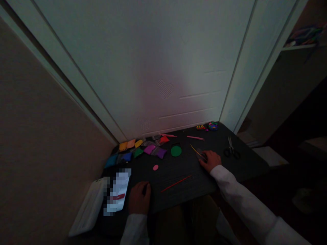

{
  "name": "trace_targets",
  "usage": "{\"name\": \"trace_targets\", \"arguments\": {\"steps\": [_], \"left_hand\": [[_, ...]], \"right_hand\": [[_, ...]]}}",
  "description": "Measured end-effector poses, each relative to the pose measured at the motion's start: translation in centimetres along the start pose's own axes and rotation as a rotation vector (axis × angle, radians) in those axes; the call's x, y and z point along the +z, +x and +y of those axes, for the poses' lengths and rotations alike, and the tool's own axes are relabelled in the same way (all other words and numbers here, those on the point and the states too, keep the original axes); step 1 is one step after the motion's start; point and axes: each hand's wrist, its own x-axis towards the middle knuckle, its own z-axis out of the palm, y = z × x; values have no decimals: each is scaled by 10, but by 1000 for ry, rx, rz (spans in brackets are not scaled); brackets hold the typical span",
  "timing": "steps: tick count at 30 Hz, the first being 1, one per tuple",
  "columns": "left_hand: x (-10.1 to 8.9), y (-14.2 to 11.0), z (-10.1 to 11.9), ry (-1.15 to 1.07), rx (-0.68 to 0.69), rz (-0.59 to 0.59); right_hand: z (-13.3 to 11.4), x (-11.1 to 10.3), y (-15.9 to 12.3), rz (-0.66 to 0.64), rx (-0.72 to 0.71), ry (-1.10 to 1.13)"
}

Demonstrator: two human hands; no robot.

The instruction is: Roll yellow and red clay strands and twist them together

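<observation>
Right hand (211, 161), right of centre in lower half of frame, palm down over dark counter (184, 166), fingers bent, at end of thin yellow strand (195, 150); cannot tell if pinched. Left hand (139, 198), lower centre-left, loosely curled beside bright phone-like screen (119, 190); cannot tell if anything held. Between hands, long thin red strand (176, 183), lying slantwise. Flat round pink disc (155, 167) above left hand; larger flat green disc (176, 151) near frame centre, below mid-height. Black-handled metal scissors (231, 147) right of right hand.

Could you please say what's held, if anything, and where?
Right hand: possibly the yellow strip, by its near end, grip unclear; left hand: nothing visible.
</observation>
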Motion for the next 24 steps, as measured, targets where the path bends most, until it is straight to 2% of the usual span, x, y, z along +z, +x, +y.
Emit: {"name": "trace_targets", "arguments": {"steps": [3,7,11,15,19,22,24], "left_hand": [[-1,0,0,3,3,-2],[-1,0,2,-2,8,-3],[-2,0,3,-5,1,-8],[-2,1,5,-5,-7,-17],[-1,1,4,-5,3,9],[-1,1,3,-13,5,5],[-2,0,2,-16,4,-8]], "right_hand": [[0,0,0,-20,-78,30],[-1,-1,-1,-2,-27,10],[-1,-1,-1,-14,-91,29],[-1,-2,-1,-3,-41,13],[-1,-2,0,-33,-89,22],[-2,-3,0,-18,-26,7],[-3,-4,-1,-31,-34,10]]}}
